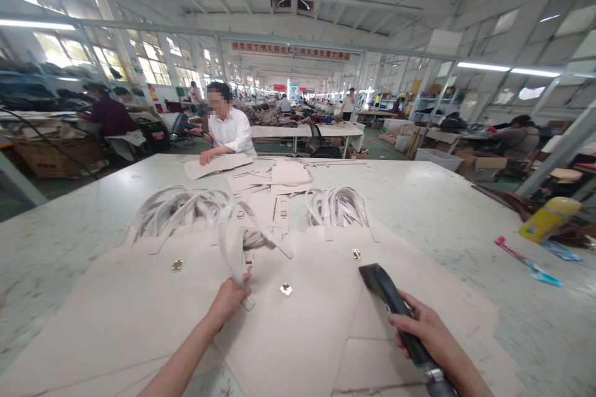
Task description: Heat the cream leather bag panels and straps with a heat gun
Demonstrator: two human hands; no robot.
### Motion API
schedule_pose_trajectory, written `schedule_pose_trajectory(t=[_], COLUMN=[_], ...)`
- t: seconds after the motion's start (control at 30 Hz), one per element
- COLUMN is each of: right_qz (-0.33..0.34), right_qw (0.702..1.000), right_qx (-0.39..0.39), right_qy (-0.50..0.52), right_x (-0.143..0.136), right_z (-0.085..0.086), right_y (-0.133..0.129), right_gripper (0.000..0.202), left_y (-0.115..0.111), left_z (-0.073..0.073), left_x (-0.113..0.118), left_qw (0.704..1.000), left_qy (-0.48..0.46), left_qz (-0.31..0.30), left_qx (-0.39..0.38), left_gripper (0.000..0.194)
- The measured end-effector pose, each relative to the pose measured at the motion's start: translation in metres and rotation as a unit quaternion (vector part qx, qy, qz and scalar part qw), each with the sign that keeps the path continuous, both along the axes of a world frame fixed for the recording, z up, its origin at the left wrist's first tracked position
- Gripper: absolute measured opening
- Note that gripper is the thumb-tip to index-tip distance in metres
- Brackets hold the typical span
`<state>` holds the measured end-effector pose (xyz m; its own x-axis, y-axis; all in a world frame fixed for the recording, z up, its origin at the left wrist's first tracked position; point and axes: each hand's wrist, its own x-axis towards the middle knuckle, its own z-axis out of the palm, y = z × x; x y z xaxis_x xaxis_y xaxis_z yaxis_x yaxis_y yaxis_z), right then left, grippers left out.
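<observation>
Here, pinches a pale strap [230, 245] in the left hand [230, 298], with the short end just below the fingertips and the loop arched up beyond them. Grips a black tool [395, 301] in the right hand [421, 322], with fingers wrapped around the handle and the nozzle pointing forward and to the left of that hand. Cannot tell about contact between nozzle and panel beneath.

Has a small buckle [249, 263] just beyond the left fingertips, beside the strap. Has both hands over large overlapping panels [288, 335]. Has the middle clasp [285, 289] between the two hands, nearer the left; the left clasp [177, 265] beyond and to the left of the left hand; the right clasp [357, 255] just past the nozzle.

Farther out, has the left bundle [174, 214] of straps beyond and to the left of the left hand, with the held loop partly in front of the right edge. Has the right bundle [339, 208] beyond the nozzle, with small pieces [263, 201] between the two bundles and a stack [291, 175] past those. Across the table [419, 192], beyond the left hand, faces a co-worker [233, 130] with one hand on a flat piece [223, 164]. Well to the right of the right hand, has a yellow bottle [552, 217] and, near it, a pink-and-blue strip [546, 276].
</observation>
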<state>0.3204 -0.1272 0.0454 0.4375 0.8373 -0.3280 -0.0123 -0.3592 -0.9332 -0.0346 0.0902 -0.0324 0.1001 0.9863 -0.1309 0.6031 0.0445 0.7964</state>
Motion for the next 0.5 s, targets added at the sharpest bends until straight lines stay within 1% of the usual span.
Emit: schedule_pose_trajectory(t=[0.13, 0.2, 0.23, 0.3, 0.37, 0.43, 0.5], right_qz=[-0.032, -0.054, -0.059, -0.05, -0.031, 0.002, 0.041], right_qw=[0.998, 0.995, 0.994, 0.994, 0.995, 0.996, 0.997], right_qx=[0.026, 0.028, 0.025, 0.015, 0.002, -0.015, -0.039], right_qy=[-0.055, -0.084, -0.092, -0.094, -0.09, -0.082, -0.05], right_x=[0.007, 0.012, 0.013, 0.015, 0.015, 0.011, 0.002], right_z=[0.003, 0.007, 0.009, 0.014, 0.018, 0.021, 0.022], right_y=[0.028, 0.032, 0.03, 0.016, -0.004, -0.027, -0.048], right_gripper=[0.076, 0.077, 0.077, 0.074, 0.071, 0.07, 0.073], left_y=[-0.005, -0.007, -0.008, -0.007, -0.003, 0.003, 0.01], left_z=[0.004, 0.007, 0.008, 0.01, 0.01, 0.01, 0.009], left_x=[0.002, 0.003, 0.004, 0.005, 0.007, 0.009, 0.011], left_qw=[1.0, 1.0, 1.0, 1.0, 1.0, 1.0, 0.999], left_qy=[0.002, 0.002, 0.003, 0.003, 0.003, 0.006, 0.015], left_qz=[-0.005, -0.004, 0.0, 0.009, 0.018, 0.027, 0.039], left_qx=[0.004, 0.005, 0.004, 0.003, 0.004, 0.006, 0.006], left_gripper=[0.036, 0.037, 0.037, 0.038, 0.036, 0.036, 0.036])
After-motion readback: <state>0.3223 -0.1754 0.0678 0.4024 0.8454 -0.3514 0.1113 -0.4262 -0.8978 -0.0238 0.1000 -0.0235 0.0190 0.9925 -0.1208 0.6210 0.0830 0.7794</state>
